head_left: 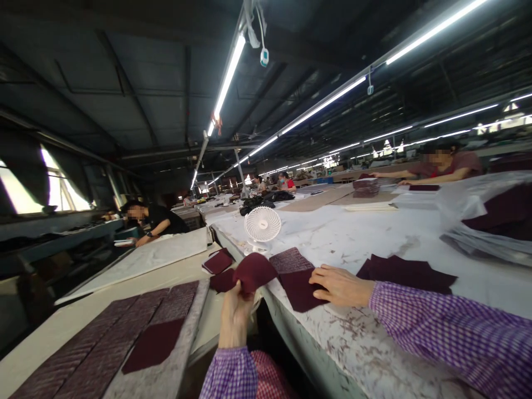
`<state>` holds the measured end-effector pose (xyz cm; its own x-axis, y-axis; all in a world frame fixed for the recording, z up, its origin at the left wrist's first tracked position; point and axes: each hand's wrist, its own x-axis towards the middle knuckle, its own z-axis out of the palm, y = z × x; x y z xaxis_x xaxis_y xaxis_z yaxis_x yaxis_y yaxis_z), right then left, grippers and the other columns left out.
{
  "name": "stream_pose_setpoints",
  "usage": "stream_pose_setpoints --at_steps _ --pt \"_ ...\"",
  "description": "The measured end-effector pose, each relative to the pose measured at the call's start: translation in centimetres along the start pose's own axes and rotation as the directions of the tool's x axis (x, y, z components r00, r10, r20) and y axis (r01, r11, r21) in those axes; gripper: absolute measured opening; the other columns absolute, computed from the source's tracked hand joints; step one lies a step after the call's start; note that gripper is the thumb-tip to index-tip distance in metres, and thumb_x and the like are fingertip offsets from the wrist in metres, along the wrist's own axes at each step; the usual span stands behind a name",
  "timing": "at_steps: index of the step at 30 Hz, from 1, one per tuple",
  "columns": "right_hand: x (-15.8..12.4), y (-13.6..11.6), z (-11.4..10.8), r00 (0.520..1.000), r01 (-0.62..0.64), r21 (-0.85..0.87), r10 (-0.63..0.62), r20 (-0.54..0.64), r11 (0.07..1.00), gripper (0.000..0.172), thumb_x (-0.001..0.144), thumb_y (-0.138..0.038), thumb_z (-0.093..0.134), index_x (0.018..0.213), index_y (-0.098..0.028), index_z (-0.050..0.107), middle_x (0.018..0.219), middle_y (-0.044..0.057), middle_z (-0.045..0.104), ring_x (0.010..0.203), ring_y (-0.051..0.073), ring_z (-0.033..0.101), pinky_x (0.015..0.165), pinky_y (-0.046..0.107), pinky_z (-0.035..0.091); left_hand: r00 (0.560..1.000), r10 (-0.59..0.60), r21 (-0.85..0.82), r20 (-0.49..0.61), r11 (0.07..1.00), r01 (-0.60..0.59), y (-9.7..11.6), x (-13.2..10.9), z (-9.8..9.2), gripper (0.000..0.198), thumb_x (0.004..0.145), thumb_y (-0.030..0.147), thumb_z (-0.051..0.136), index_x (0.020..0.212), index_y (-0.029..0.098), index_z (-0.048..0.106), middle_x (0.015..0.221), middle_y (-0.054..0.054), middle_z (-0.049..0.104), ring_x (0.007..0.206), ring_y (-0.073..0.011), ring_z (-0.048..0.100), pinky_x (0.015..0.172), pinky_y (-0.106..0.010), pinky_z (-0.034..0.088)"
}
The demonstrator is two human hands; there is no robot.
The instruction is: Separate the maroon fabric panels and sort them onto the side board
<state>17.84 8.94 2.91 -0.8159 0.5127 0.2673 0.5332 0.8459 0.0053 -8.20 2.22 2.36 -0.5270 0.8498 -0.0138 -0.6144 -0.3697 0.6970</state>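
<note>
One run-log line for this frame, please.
left hand: holds lifted fabric piece | right hand: rests on flat maroon piece on table | nearby: white fan

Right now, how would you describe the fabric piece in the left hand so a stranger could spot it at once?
Find the long white table and the small white fan on it. Just in front of the fan, the left hand pinches a maroon fabric piece. Its neighbours lie flat; this one is raised and curled.
</note>
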Motion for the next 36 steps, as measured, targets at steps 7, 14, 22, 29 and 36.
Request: stream_pose_setpoints --at_steps 7,14,22,29,36 --pt "0.3 -0.1 -0.9 0.997 -0.045 0.114 0.037 0.066 0.993 0.037 0.087 -0.037 0.045 0.111 -0.014 0.062 0.111 0.012 0.060 0.103 0.026 0.053 0.095 0.040 0.039 0.975 0.218 0.356 0.051 0.908 -0.222 2.6 -4.2 0.6 0.019 0.065 0.028 0.064 0.072 0.017 0.050 0.061 0.006 0.051 0.048 -0.0070 0.046 0.046 -0.017 0.036" --pt "-2.0 0.0 -3.6 0.847 -0.531 0.784 0.234 0.477 0.323 0.074 0.085 -0.068 0.024 0.132 -0.013 0.040 0.108 0.016 0.060 0.082 0.022 0.063 0.065 0.034 0.050 0.757 -0.112 0.681 0.643 0.536 -0.499 -4.3 -10.5 4.2 0.006 0.079 0.021 0.049 0.074 0.018 0.051 0.072 0.001 0.052 0.068 -0.0110 0.048 0.064 -0.022 0.040" --pt "-6.1 0.7 -3.7 0.902 -0.432 0.756 0.217 0.374 0.491 0.070 0.069 -0.032 0.064 0.131 -0.015 0.038 0.072 -0.002 0.053 0.062 0.012 0.050 0.052 0.023 0.036 0.579 -0.291 0.636 0.762 0.509 -0.580 -4.5 -13.8 5.7 0.014 0.085 0.028 0.049 0.086 0.019 0.060 0.090 -0.002 0.064 0.082 -0.0147 0.057 0.077 -0.026 0.045" --pt "-6.8 0.9 -4.2 0.926 -0.376 0.714 0.206 0.318 0.590 0.063 0.068 -0.021 0.059 0.127 -0.009 0.041 0.070 -0.003 0.051 0.061 0.010 0.048 0.056 0.022 0.036 0.638 -0.153 0.654 0.755 0.100 -0.750 -7.0 -8.6 7.5 0.028 0.084 0.024 0.050 0.107 0.017 0.064 0.103 -0.008 0.063 0.100 -0.0225 0.052 0.091 -0.036 0.040" --pt "-7.2 1.9 -6.1 0.958 -0.276 0.259 0.243 0.155 0.925 0.030 0.075 -0.021 0.053 0.101 -0.014 0.066 0.075 0.004 0.067 0.069 0.016 0.059 0.067 0.026 0.040 0.585 -0.262 0.603 0.768 -0.013 -0.798 -9.8 -8.5 8.4 0.024 0.082 0.018 0.052 0.091 0.027 0.072 0.084 -0.002 0.063 0.086 -0.0179 0.056 0.076 -0.028 0.042"
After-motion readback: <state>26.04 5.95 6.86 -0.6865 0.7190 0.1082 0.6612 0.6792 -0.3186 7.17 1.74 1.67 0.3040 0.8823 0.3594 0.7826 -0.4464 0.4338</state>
